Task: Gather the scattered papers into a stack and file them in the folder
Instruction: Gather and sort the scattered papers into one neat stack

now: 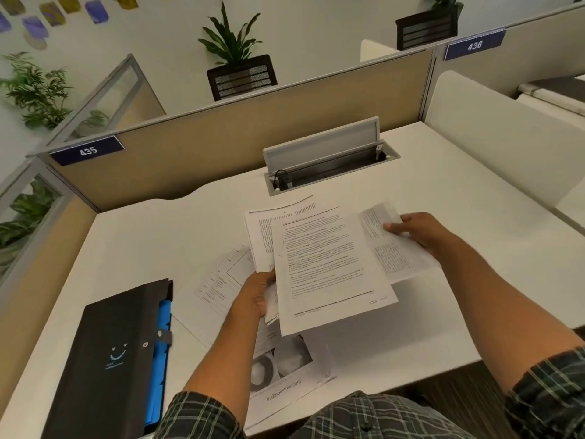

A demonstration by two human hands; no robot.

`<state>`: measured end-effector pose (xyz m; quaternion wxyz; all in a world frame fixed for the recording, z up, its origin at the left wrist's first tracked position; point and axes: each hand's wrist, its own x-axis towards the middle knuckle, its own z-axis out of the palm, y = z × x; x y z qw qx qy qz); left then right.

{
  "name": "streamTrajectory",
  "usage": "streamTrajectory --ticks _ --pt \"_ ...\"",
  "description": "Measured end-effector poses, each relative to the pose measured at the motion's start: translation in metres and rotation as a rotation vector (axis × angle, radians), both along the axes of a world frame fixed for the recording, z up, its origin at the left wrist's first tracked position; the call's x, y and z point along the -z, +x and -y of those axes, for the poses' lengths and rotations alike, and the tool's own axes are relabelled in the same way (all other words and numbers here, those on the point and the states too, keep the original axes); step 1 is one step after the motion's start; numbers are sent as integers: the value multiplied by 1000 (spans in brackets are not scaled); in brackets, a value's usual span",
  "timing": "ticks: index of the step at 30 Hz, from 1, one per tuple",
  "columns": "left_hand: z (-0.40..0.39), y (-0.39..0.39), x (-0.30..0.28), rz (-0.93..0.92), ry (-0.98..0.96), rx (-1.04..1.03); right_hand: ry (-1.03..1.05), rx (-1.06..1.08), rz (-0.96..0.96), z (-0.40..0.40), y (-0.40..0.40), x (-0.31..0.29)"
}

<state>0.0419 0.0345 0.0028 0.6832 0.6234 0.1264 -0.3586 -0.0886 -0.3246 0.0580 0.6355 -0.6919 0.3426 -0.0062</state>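
Hands — left (pixel 256 293), right (pixel 411 231) — gripping flat printed sheets (pixel 329 267).

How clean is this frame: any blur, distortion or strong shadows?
Head view: wide-angle bending curves the partition and desk edges; the sheet in the right hand is blurred, while the top page held by the left hand is sharper; a soft shadow lies beneath the papers.

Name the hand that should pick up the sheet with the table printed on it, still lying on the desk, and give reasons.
Left. The left hand holds the stack right beside that sheet, which lies on its side. The right hand grips a page on the far side.
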Motion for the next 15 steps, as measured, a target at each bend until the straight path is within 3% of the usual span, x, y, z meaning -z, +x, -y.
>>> streamTrajectory --ticks 3,7,15 --pt "-1 -2 -3 -47 -6 1 -73 110 187 -6 3 -9" --pt "0 -1 -4 -40 -21 -13 -296 102 420 -15 9 -28" --pt "-3 1 3 -35 8 19 -545 339 603 -18 16 -34"
